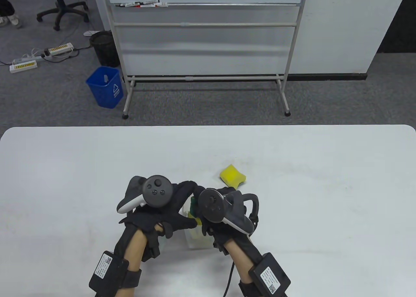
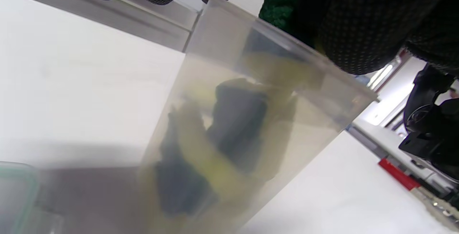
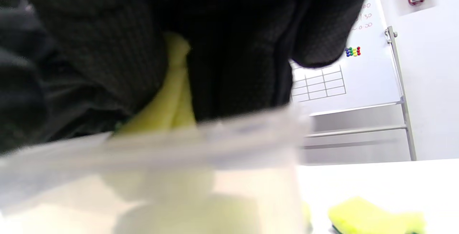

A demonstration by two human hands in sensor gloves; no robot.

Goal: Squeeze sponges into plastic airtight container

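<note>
A translucent plastic container [image 1: 198, 240] stands on the white table between my hands. My left hand [image 1: 182, 206] holds it at the rim and side. My right hand [image 1: 203, 219] grips a yellow-and-green sponge [image 1: 193, 210] and presses it down into the container's mouth. In the left wrist view, the container [image 2: 251, 126] holds squashed yellow and dark green sponges, with the green side of the pressed sponge [image 2: 279, 8] at the rim. In the right wrist view, the yellow sponge [image 3: 175, 94] is under my fingers above the container [image 3: 200, 155]. Another yellow sponge [image 1: 232, 176] lies loose on the table beyond my hands.
The loose sponge also shows in the right wrist view [image 3: 373, 219], to the container's right. A green-rimmed lid [image 2: 18, 191] lies on the table next to the container. A whiteboard stand [image 1: 204, 79] and a blue bin [image 1: 105, 85] stand on the floor beyond the table.
</note>
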